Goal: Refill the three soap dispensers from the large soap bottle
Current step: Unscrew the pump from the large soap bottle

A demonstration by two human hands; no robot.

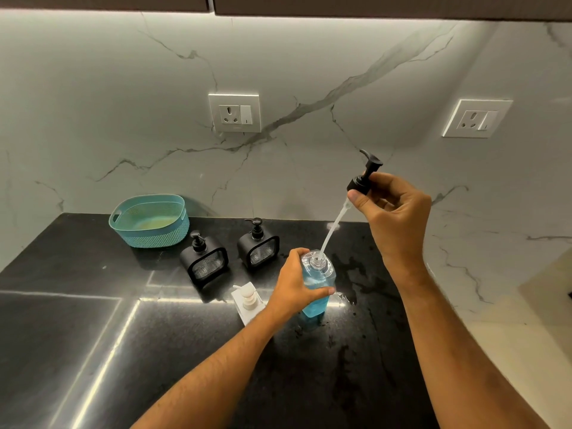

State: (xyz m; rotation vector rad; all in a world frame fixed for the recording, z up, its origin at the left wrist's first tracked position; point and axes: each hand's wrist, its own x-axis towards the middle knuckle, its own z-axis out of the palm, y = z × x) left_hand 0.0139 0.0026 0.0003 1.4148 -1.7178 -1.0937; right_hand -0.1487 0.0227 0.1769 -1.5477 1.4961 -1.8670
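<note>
A clear soap bottle (318, 281) part full of blue liquid stands on the black counter (93, 320), and my left hand (295, 287) grips its side. My right hand (393, 209) pinches the black pump head (363, 176) up and to the right; its clear tube (331, 230) slants down, with the tip still inside the bottle's open neck. Two black square dispensers (205, 263) (258, 247) with pumps on stand behind to the left. A white dispenser (247, 300) sits just left of my left wrist, partly hidden by it.
A teal plastic basket (150, 219) sits at the back left of the counter against the marble wall. Wet smears mark the counter right of the bottle. Two wall sockets (234, 113) (476, 118) are on the backsplash. The counter ends at the right, near a pale surface.
</note>
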